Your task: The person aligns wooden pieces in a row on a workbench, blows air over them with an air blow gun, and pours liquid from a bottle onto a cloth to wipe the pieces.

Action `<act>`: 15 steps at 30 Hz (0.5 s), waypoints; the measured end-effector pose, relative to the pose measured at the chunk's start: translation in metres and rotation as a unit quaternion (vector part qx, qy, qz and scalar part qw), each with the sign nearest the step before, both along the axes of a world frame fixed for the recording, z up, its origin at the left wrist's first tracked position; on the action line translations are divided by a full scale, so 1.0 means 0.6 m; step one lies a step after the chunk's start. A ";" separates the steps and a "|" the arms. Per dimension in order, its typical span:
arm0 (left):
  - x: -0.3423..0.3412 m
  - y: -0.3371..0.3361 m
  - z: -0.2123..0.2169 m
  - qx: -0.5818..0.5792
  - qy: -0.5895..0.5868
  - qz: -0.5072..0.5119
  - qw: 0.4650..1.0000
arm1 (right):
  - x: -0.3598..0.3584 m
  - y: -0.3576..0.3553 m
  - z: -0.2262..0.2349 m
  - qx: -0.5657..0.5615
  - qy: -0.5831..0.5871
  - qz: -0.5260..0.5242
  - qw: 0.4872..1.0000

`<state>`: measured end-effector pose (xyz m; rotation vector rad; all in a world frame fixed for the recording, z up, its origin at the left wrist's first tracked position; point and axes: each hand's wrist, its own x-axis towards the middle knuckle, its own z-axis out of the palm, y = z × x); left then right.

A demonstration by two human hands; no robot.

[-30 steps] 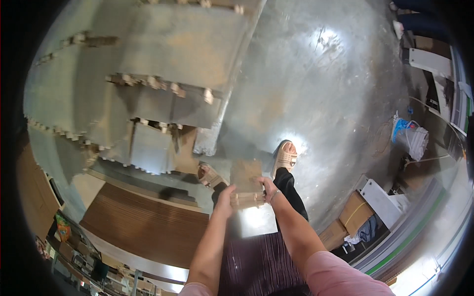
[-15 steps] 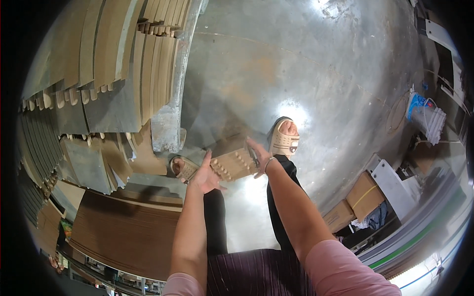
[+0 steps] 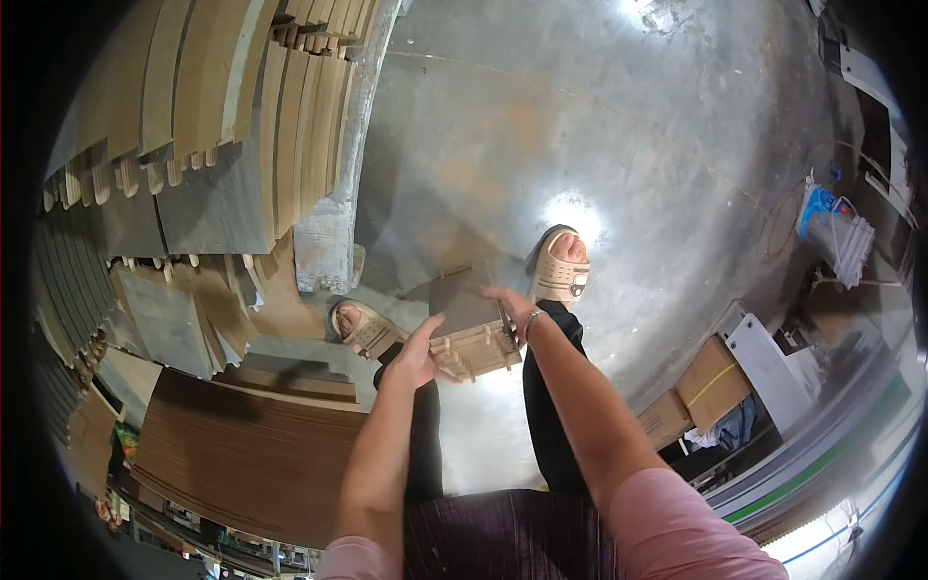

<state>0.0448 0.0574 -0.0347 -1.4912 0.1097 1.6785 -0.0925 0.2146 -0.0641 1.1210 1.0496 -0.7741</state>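
Between my hands is a short stack of wooden boards (image 3: 466, 298) with a dark grey-brown top face. Several pale round dowels (image 3: 470, 350) jut from the light end that faces me. My left hand (image 3: 418, 358) grips the stack's left side, its thumb along the upper edge and fingers reaching under the near end. On the opposite side my right hand (image 3: 512, 311) is closed round the edge, with fingers on the top face. The stack hangs above the floor, between my sandalled feet. Its underside is hidden.
Piles of long boards (image 3: 208, 87), some with dowels at their ends, fill the left beside a pale worn beam (image 3: 327, 242). Brown sheets (image 3: 242, 454) lie lower left. On the right are cardboard boxes (image 3: 710, 377), a white panel (image 3: 773, 362) and a clear plastic-wrapped bundle (image 3: 836, 232).
The stack has tipped and come slightly nearer to me, so its dark top face shows more. Both hands stay on it; my left hand has shifted right.
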 end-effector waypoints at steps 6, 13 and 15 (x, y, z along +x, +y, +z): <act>-0.003 -0.002 -0.016 0.112 0.053 0.005 0.992 | -0.016 0.041 -0.012 0.022 -0.033 0.244 0.969; 0.004 0.031 -0.022 -0.052 0.003 0.047 0.998 | 0.005 0.014 -0.004 -0.001 0.045 0.101 0.994; 0.013 0.008 -0.024 -0.009 -0.005 0.039 0.999 | -0.006 0.024 0.005 -0.027 0.029 0.174 0.984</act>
